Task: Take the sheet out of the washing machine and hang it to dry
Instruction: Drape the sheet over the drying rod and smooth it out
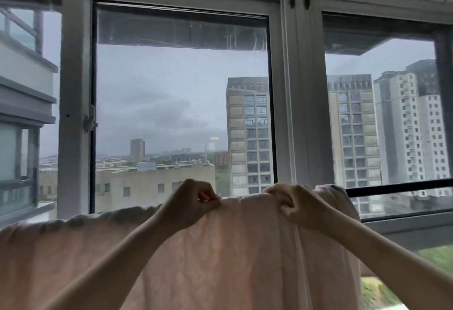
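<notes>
**Both hands grip the sheet's top edge at the window**

The pink sheet (220,255) fills the lower part of the view, spread wide and hanging down from a raised top edge. The left hand (193,200) pinches that edge with curled fingers, left of the sheet's middle. The right hand (291,201) clutches a bunched fold of the same edge just beside it, fingers closed round the cloth. Right of the right hand, the sheet's end drapes over a dark rail (397,188) that runs on toward the right. Whether the rest of the edge lies on that rail is hidden by the cloth. Behind the sheet stands a grey-framed window (76,103). Beyond the glass rise tower blocks (250,135) under a grey sky.
</notes>
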